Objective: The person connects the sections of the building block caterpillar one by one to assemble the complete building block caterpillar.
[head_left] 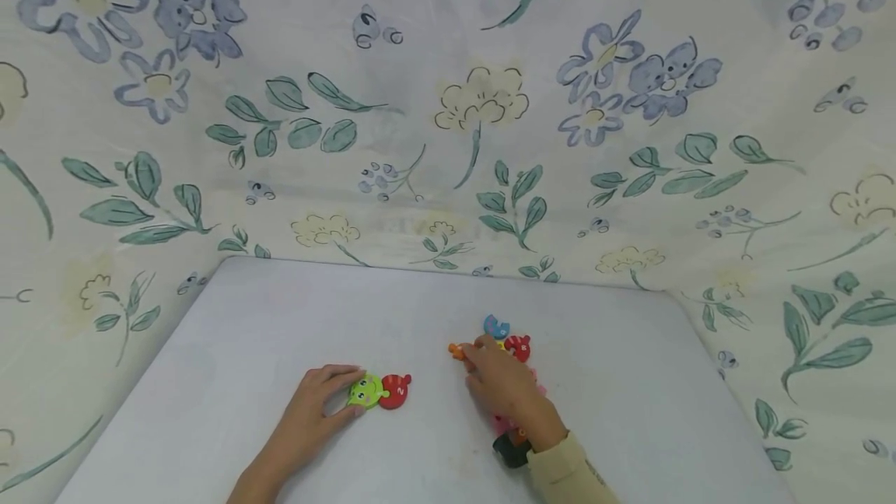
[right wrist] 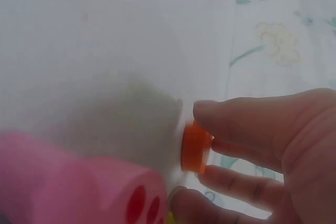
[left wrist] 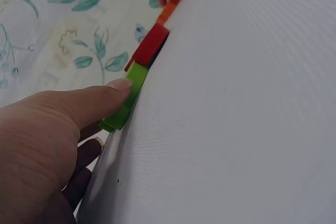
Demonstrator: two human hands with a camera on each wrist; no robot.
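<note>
Puzzle pieces, small and flat, lie on the white table [head_left: 280,317]; they look like painted wood, with numbers on some of them. A green face piece [head_left: 367,391] is joined to a red piece marked 2 [head_left: 395,391], and both lie a little left of the table's middle, near the front edge. The left hand [head_left: 315,407] rests beside them, and its fingertips [left wrist: 118,85] press on the edge of the green piece and keep it flat on the table.

To the right of this pair, well apart from it, the right hand [head_left: 500,379] covers a small heap of more pieces. Behind the hand a blue piece [head_left: 496,326] and another red piece [head_left: 519,347] are visible, and a pink one [right wrist: 73,182] is close to the wrist camera. The right hand pinches a small orange piece [right wrist: 196,148] by its thin edge, between thumb and fingers.

I judge the pieces to be light and stiff, not fragile, with smooth painted faces that could slip on the table. The best place to hold one is across its edges, with two fingertips. A dark object [head_left: 511,449] near the right sleeve [head_left: 567,473] I cannot identify.
</note>
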